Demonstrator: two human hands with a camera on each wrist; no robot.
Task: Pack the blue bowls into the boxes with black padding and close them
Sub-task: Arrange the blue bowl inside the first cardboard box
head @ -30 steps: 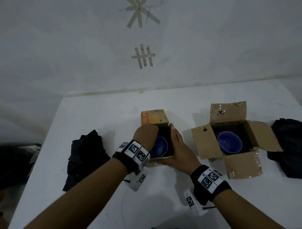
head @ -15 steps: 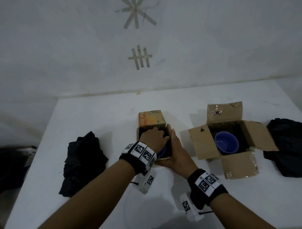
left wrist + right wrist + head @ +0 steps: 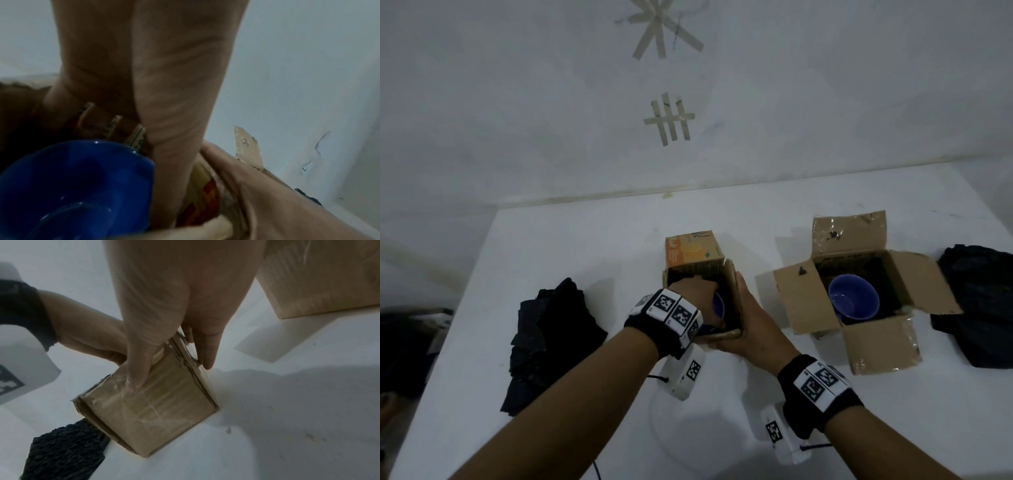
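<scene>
Near the table's point(image 3: 571, 240) left edge a heap of black padding point(image 3: 548, 346) is seen. At mid-table the small box point(image 3: 690, 255) is steadied by both hands: the left hand point(image 3: 690, 294) is sunk inside it beside the blue bowl point(image 3: 78, 186), its fingers hidden, so its grip cannot be told; the right hand point(image 3: 748, 325) is clasped round the box's near right corner. The bowl is best pressed straight down while the corner is held firm, as the fit looks tight. Toward the right edge a larger box point(image 3: 876, 342) lies open with a second bowl point(image 3: 854, 301) inside, then more padding point(image 3: 979, 308). Open room is left along the front edge.
</scene>
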